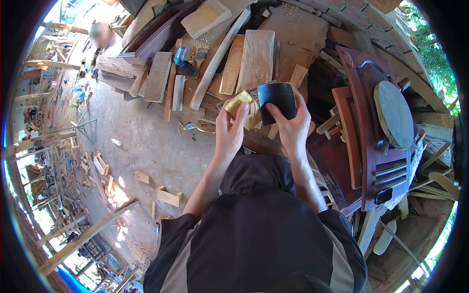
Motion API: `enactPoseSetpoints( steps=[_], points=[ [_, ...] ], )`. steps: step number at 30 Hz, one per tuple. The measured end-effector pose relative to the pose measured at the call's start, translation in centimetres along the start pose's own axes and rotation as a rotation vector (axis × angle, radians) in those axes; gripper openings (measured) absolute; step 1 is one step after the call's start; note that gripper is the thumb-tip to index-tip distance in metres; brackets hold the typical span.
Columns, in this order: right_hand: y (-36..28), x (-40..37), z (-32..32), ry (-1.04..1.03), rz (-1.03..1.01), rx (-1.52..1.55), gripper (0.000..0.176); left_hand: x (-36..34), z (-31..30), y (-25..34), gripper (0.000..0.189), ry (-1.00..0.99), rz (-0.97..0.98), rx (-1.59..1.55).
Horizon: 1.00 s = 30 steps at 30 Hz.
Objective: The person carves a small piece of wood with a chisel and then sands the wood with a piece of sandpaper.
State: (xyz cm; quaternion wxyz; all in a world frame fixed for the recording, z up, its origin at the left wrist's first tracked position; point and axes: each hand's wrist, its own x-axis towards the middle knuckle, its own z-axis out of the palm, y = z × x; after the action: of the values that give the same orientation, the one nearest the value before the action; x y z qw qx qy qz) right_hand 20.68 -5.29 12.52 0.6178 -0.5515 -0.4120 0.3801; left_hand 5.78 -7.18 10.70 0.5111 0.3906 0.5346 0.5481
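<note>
Two grips close on thin sheets: the left hand (229, 129) pinches a crinkled, gold-tan piece (238, 102), the right hand (293, 124) clamps a smooth, curved black sheet (277, 96) just beside it.

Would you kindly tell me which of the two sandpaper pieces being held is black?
The sandpaper sheet in the right hand is black; the smaller piece in the left hand is yellowish-brown.

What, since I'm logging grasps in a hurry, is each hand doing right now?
Left hand: closed, pinching the tan sheet piece.
Right hand: closed, gripping the black sheet.
</note>
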Motion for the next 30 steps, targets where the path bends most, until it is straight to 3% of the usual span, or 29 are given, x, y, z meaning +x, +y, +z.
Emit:
enactPoseSetpoints(
  steps=[2, 3, 4, 5, 7, 10, 16, 18, 19, 21, 22, 24, 26, 28, 30],
  points=[
    [0.3, 0.1, -0.6, -0.224, 0.188, -0.178, 0.042, -0.3, 0.8, 0.4, 0.023, 0.046, 0.104, 0.119],
    [-0.5, -0.2, 0.3, -0.182, 0.185, -0.116, 0.03, -0.3, 1.1, 0.4, 0.022, 0.143, 0.261, 0.257],
    [-0.9, -0.4, 0.6, -0.183, 0.181, -0.117, 0.03, -0.3, 1.3, 0.4, 0.021, 0.24, 0.417, 0.393],
    [-1.3, -0.5, 0.8, -0.204, 0.122, -0.22, 0.031, -0.2, 1.2, 0.4, 0.02, 0.27, 0.446, 0.39],
    [-2.3, -0.8, 1.3, -0.222, 0.027, -0.349, 0.031, 0.2, 0.7, 0.3, 0.02, 0.298, 0.451, 0.368],
    [-3.1, -2.0, 2.1, -0.21, 0.016, -0.294, 0.03, 0.6, 0.3, 1.1, 0.02, 0.344, 0.481, 0.328],
    [-3.7, -1.6, 3.2, -0.098, -0.085, -0.356, 0.023, 0.0, -0.1, 1.4, 0.021, 0.219, 0.4, 0.275],
    [-3.9, -2.3, 3.3, -0.161, -0.134, -0.356, 0.02, 1.3, -0.7, 1.2, 0.021, 0.313, 0.548, 0.313],
    [-3.7, -2.7, 3.4, -0.157, -0.14, -0.357, 0.02, 1.4, -1.3, 1.8, 0.021, 0.289, 0.415, 0.25],
    [-3.3, -3.5, 3.6, -0.148, -0.276, -0.383, 0.018, 1.8, -1.3, 1.8, 0.021, 0.291, 0.478, 0.262],
    [-3.4, -3.2, 3.8, -0.15, -0.277, -0.382, 0.018, 1.9, -1.3, 1.9, 0.021, 0.29, 0.536, 0.281],
    [-3.7, -2.3, 4.2, -0.119, -0.147, -0.433, 0.019, 1.4, -1.3, 2.2, 0.021, 0.24, 0.526, 0.306],
    [-3.1, -2.5, 4.3, -0.138, -0.162, -0.43, 0.017, 1.9, -1.5, 2.5, 0.022, 0.235, 0.461, 0.342],
    [-2.3, -3.5, 4.6, -0.216, -0.316, -0.382, 0.017, 2.9, -2.1, 2.0, 0.022, 0.294, 0.547, 0.37],
    [-2.3, -3.5, 5.0, -0.197, -0.343, -0.389, 0.017, 3.0, -2.6, 1.7, 0.022, 0.28, 0.412, 0.322]
  ],
)
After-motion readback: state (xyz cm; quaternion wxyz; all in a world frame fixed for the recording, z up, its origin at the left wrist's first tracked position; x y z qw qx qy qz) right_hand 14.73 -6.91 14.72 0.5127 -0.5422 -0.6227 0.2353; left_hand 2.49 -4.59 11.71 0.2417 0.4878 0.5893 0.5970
